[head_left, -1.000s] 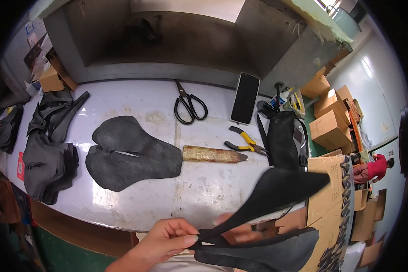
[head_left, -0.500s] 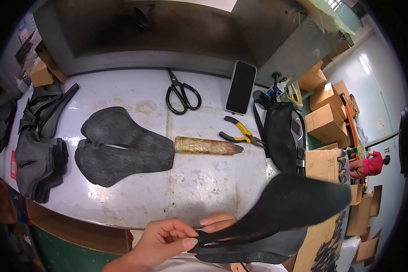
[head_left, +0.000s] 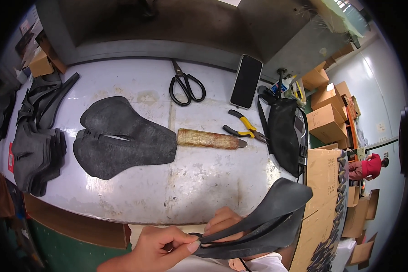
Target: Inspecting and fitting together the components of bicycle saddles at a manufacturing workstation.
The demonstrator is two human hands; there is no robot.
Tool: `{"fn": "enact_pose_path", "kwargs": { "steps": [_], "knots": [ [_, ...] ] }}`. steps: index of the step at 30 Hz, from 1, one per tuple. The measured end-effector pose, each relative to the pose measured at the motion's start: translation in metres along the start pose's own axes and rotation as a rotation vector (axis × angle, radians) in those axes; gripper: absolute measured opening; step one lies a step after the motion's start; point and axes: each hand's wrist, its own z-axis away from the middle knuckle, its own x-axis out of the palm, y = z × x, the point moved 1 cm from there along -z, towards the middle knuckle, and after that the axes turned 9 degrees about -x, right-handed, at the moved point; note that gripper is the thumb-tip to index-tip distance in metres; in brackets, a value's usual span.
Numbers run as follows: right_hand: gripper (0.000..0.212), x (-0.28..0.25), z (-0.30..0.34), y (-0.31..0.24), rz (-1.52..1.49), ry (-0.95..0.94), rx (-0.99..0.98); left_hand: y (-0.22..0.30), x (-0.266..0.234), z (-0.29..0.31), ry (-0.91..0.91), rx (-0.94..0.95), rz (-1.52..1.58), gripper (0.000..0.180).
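Near the front edge of the table, my left hand (head_left: 163, 245) pinches the narrow end of a black saddle cover (head_left: 267, 216) between thumb and fingertips. The cover is folded, and its wide end points right. My right hand (head_left: 224, 223) is partly hidden behind it, fingers curled against the material. On the table lies another saddle cover (head_left: 143, 149), flat, with a slit in its middle. A tool with a tape-wrapped handle (head_left: 207, 138) and a short dark tip touches its narrow end.
Black-handled scissors (head_left: 187, 87), a phone (head_left: 246, 81), yellow-and-black pliers (head_left: 245, 127) and a black bag (head_left: 283, 136) lie farther back and right. Stacked black pieces (head_left: 38, 154) stand at the left. Cardboard boxes (head_left: 328, 122) and a person in red (head_left: 371, 167) are beyond the table.
The held cover's wide end has swung down and to the left, and the cover is folded more narrowly. My right fingers have come up higher behind it. The view has shifted slightly.
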Motion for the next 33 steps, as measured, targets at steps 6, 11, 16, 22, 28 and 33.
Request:
{"fn": "enact_pose_path", "kwargs": {
  "steps": [6, 11, 16, 22, 28, 33],
  "knots": [
    [0.017, 0.004, -0.012, 0.01, -0.193, 0.004, -0.021, 0.006, -0.002, 0.0, 0.001, -0.011, 0.003, 0.006],
    [0.016, 0.011, -0.011, -0.003, -0.269, 0.133, 0.309, 0.009, 0.006, 0.001, -0.034, -0.349, 0.414, 0.013],
    [0.02, 0.004, -0.008, -0.015, -0.114, 0.133, 0.437, 0.012, 0.0, -0.004, -0.244, -0.21, 0.095, 0.034],
    [0.019, 0.002, -0.026, -0.023, -0.325, 0.214, 0.699, 0.003, 0.003, 0.003, -0.122, -0.438, 0.51, 0.037],
    [0.023, -0.01, 0.004, -0.028, -0.311, 0.321, 1.012, 0.005, -0.001, 0.008, -0.129, -0.557, 0.579, 0.036],
    [0.025, -0.012, -0.023, -0.038, -0.297, 0.386, 0.946, 0.004, 0.003, 0.007, -0.124, -0.578, 0.589, 0.038]
  ]
}}
